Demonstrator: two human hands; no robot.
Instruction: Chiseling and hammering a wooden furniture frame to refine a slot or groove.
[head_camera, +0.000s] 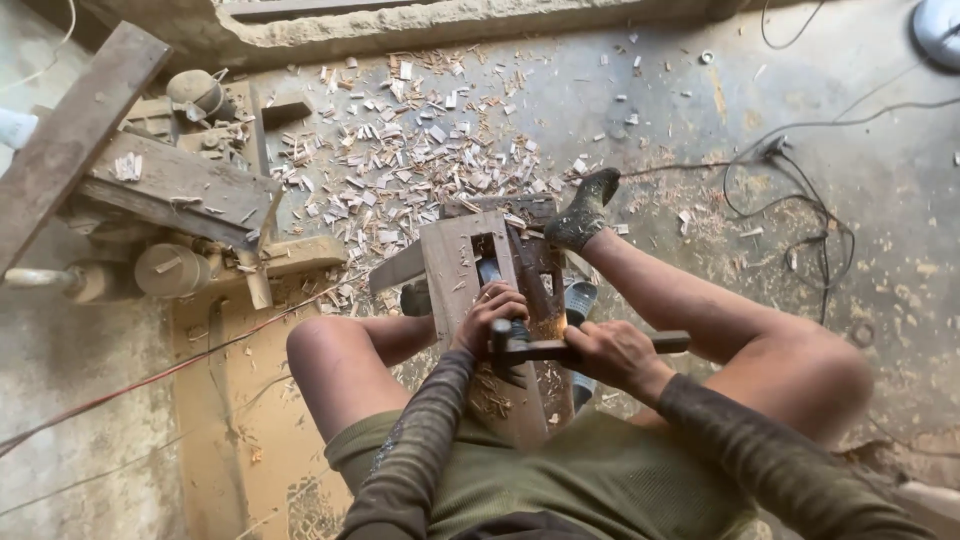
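Over the wooden block (470, 300), the left hand (490, 312) clamps its fingers on a chisel (490, 275); the right hand (612, 352) grips a hammer (545, 349), wood chips (400, 160) beyond.

I see a grey-brown wooden block (470, 290) at the centre of the frame, standing tilted between the knees, with a rectangular slot cut through its upper part. A chisel (492, 285) with a bluish shaft stands upright in that slot. A dark hammer (560, 348) lies crosswise over the chisel's top, handle pointing right.
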